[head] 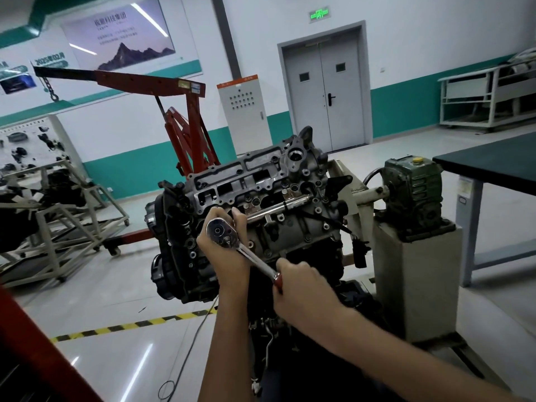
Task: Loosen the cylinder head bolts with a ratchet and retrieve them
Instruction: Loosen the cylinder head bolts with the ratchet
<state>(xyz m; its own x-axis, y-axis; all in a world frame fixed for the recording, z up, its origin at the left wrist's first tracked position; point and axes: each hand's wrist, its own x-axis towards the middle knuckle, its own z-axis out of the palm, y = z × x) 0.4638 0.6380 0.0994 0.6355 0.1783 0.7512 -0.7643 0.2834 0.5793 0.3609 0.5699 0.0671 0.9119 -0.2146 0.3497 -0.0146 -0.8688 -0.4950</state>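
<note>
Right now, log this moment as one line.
left hand: grips ratchet head | right hand: grips red handle | ratchet: over cylinder head | bolt: hidden

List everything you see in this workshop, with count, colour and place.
engine: one, dark grey, centre
ratchet: one, chrome with red handle, at the engine's near side
crane: one, red, behind the engine
double door: one, grey, back wall
cabinet: one, pale grey, beside the door
gearbox: one, green, right of the engine
table: one, dark top, far right
floor tape: one, yellow-black, lower left
left hand: one, holds the ratchet head
right hand: one, grips the red handle
</note>
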